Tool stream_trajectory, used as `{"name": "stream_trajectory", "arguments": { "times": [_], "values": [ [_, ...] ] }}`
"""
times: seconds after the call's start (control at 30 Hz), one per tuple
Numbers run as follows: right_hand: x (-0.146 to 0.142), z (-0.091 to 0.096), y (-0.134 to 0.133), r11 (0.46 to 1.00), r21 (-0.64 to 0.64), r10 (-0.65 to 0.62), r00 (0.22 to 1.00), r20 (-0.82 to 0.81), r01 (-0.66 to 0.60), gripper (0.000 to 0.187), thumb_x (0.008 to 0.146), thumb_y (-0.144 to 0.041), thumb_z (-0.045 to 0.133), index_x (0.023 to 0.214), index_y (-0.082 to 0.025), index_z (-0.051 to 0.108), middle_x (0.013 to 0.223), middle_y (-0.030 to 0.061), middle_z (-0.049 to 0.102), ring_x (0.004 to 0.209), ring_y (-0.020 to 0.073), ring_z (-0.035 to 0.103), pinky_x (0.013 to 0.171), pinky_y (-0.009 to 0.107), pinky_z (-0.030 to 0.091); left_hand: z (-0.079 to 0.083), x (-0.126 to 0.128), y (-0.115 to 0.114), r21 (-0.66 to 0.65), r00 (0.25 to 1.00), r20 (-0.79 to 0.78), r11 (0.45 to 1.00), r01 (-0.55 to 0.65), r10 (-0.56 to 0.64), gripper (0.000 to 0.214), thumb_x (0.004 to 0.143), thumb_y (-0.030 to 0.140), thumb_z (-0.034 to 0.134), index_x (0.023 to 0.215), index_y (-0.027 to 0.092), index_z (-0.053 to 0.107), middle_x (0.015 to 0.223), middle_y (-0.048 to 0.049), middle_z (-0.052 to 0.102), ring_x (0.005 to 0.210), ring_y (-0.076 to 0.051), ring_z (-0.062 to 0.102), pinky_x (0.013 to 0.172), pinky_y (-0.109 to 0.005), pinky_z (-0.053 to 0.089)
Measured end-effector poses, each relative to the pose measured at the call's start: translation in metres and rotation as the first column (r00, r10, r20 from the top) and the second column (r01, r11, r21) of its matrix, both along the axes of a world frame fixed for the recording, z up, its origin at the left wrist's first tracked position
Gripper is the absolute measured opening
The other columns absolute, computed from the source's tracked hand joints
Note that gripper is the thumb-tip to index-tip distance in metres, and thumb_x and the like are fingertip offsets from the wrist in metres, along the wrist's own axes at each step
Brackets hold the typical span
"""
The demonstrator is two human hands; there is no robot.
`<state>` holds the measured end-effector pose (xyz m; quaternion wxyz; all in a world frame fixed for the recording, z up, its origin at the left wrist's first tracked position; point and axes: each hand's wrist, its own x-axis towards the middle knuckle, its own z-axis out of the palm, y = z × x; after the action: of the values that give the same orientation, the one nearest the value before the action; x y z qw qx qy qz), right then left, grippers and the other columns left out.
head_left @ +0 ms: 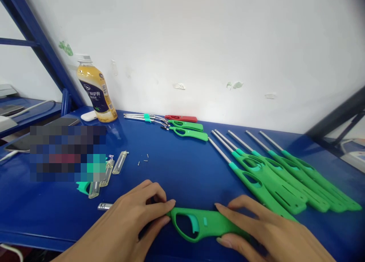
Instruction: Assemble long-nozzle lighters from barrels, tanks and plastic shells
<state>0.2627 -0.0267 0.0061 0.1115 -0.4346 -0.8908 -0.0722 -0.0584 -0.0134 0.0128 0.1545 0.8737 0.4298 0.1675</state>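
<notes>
A green lighter handle (199,224) with a teal trigger lies near the front edge of the blue table (176,170). My left hand (137,220) pinches the handle's left tip, fingers pressed together. My right hand (265,231) rests over the handle's right end, thumb under it and fingers curled on top. A short metal tube (104,206) lies just left of my left hand. Whether a metal rod is attached to this handle is hidden by my left hand.
Several finished green long-nosed lighters (273,170) lie in a row at the right. More green and one red lighter (182,125) lie at the back by the wall. A juice bottle (96,91) stands back left. Clear plastic parts (110,170) and tiny pins (143,159) lie at left.
</notes>
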Motion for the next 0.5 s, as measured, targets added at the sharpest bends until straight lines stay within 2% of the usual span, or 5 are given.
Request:
{"name": "stream_trajectory", "arguments": {
  "times": [0.1, 0.23, 0.33, 0.43, 0.5],
  "values": [
    [-0.002, -0.002, -0.004, 1.0, -0.016, -0.024, 1.0, 0.008, 0.024, 0.033, 0.105, -0.045, 0.056, 0.133, -0.035, 0.071, 0.113, -0.0002, 0.076, 0.045, 0.0116, 0.069, 0.033, 0.022, 0.053, -0.001, 0.003, 0.0, -0.009, 1.0, 0.005, 1.0, -0.001, 0.001, 0.03, 0.11, 0.024, 0.045, 0.122, 0.036, 0.07, 0.115, 0.0014, 0.066, 0.101, -0.014, 0.068, 0.09, -0.027, 0.059],
    [-0.006, -0.002, -0.011, 0.996, -0.024, -0.083, 0.996, 0.015, 0.083, 0.033, 0.102, -0.035, 0.062, 0.134, -0.034, 0.071, 0.113, 0.0001, 0.076, 0.058, 0.0151, 0.076, 0.033, 0.021, 0.052, -0.002, 0.007, 0.0, 0.03, 1.0, -0.004, 0.999, -0.014, 0.014, 0.029, 0.11, 0.023, 0.045, 0.117, 0.035, 0.071, 0.114, 0.0015, 0.068, 0.102, -0.015, 0.069, 0.089, -0.028, 0.06],
    [-0.009, -0.002, -0.013, 0.993, -0.036, -0.11, 0.994, 0.002, 0.11, 0.034, 0.098, -0.032, 0.068, 0.131, -0.034, 0.072, 0.114, 0.0003, 0.076, 0.064, 0.0162, 0.078, 0.035, 0.02, 0.053, -0.009, -0.001, -0.004, 0.182, 0.997, -0.059, 0.983, -0.035, 0.047, 0.026, 0.109, 0.03, 0.051, 0.125, 0.036, 0.071, 0.119, 0.001, 0.072, 0.112, -0.02, 0.071, 0.098, -0.033, 0.06],
    [-0.009, -0.001, -0.012, 0.991, -0.051, -0.125, 0.992, -0.02, 0.124, 0.035, 0.095, -0.032, 0.071, 0.13, -0.036, 0.074, 0.116, 0.0006, 0.076, 0.063, 0.0159, 0.078, 0.039, 0.02, 0.055, -0.019, -0.019, -0.009, 0.407, 0.983, -0.125, 0.911, -0.073, 0.135, 0.042, 0.105, 0.046, 0.06, 0.146, 0.036, 0.062, 0.129, -0.0019, 0.076, 0.123, -0.03, 0.071, 0.102, -0.044, 0.061],
    [-0.009, 0.0, -0.01, 0.992, -0.056, -0.118, 0.993, -0.033, 0.116, 0.036, 0.096, -0.032, 0.071, 0.131, -0.036, 0.073, 0.116, 0.0008, 0.076, 0.061, 0.015, 0.077, 0.04, 0.02, 0.055, -0.023, -0.032, -0.01, 0.475, 0.981, -0.114, 0.876, -0.086, 0.159, 0.045, 0.102, 0.047, 0.065, 0.145, 0.035, 0.064, 0.129, -0.0029, 0.077, 0.122, -0.032, 0.072, 0.103, -0.045, 0.061]
  ]
}}
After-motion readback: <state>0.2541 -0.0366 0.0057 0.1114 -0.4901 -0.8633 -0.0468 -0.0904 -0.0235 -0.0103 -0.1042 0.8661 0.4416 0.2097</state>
